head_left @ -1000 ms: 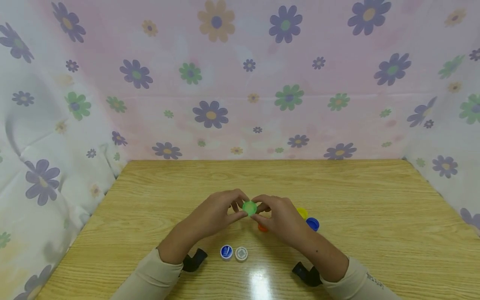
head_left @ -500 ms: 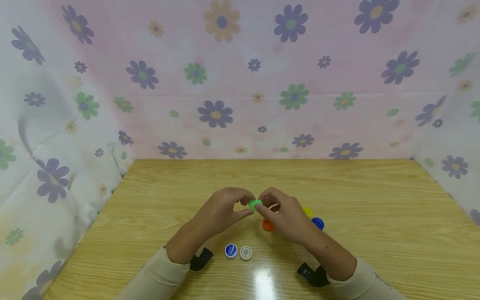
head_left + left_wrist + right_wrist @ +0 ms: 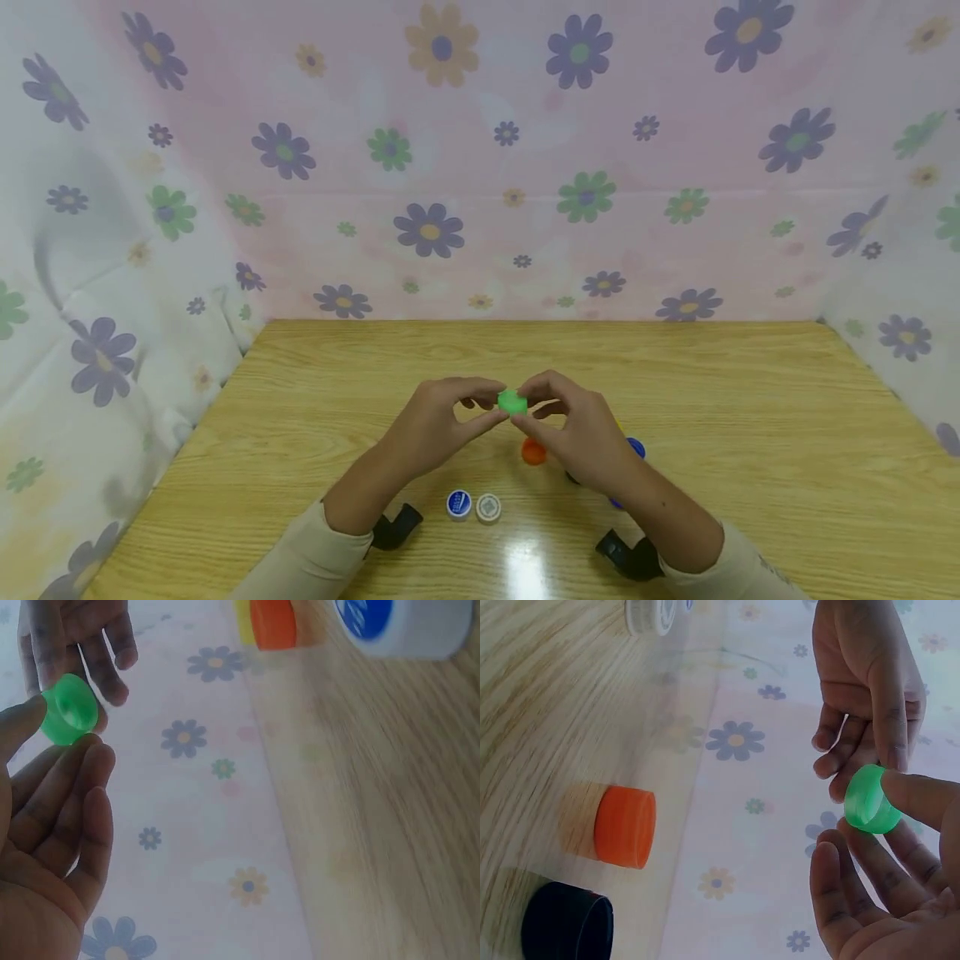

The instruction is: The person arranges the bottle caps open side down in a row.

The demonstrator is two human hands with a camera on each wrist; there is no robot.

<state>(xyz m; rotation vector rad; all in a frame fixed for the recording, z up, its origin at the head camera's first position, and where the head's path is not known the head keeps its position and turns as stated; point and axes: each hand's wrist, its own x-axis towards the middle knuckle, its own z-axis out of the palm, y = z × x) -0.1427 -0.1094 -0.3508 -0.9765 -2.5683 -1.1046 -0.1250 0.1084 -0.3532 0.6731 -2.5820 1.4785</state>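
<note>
A translucent green bottle cap (image 3: 512, 402) is held in the air over the table between both hands. My left hand (image 3: 431, 421) pinches it from the left with thumb and fingertips. From the right, my right hand (image 3: 577, 429) pinches the same cap. In the right wrist view the hollow side of the green cap (image 3: 871, 799) shows, with the right thumb on its rim. An orange cap (image 3: 533, 452) stands on the table just below the hands.
A blue-topped white cap (image 3: 459, 504) and a white cap (image 3: 488, 507) lie near the front. Blue (image 3: 636, 447) and yellow (image 3: 619, 425) caps sit partly behind the right hand. A black cap (image 3: 566, 922) stands by the orange one. A floral cloth (image 3: 480, 167) backs the table.
The green cap has been turned between the fingers, from its round face showing to a tilted side. The head view has shifted slightly.
</note>
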